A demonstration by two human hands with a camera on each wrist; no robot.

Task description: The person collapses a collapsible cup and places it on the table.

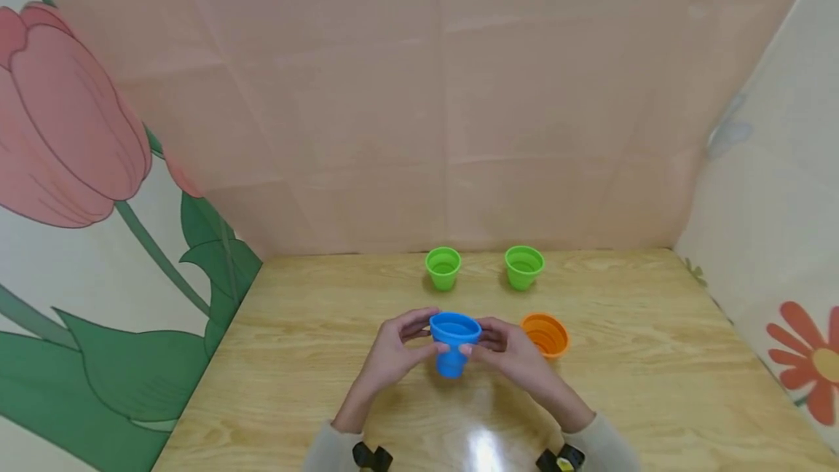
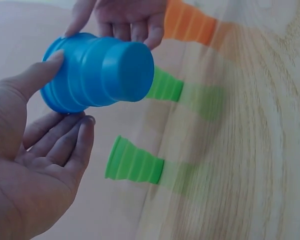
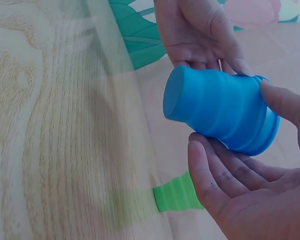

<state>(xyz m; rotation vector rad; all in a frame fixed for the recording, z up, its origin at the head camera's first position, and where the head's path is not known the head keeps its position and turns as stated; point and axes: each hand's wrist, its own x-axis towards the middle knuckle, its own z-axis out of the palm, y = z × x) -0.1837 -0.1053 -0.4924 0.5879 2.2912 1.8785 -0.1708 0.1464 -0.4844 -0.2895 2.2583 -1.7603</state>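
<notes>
A blue ribbed cup (image 1: pixel 452 344), wide rim up, is held between both hands above the wooden table (image 1: pixel 314 355). My left hand (image 1: pixel 396 354) grips its left side near the rim, thumb in front and fingers behind. On the opposite side my right hand (image 1: pixel 514 355) holds it the same way. The left wrist view shows the blue cup's (image 2: pixel 100 72) flat base, clear of the tabletop. Just beyond my right hand an orange cup (image 1: pixel 546 335) sits on the table.
Two green cups, one on the left (image 1: pixel 443 268) and one on the right (image 1: pixel 524 266), stand at the table's back edge. A pinkish cloth (image 1: pixel 446 108) hangs behind them. Walls with printed flowers flank the table on both sides.
</notes>
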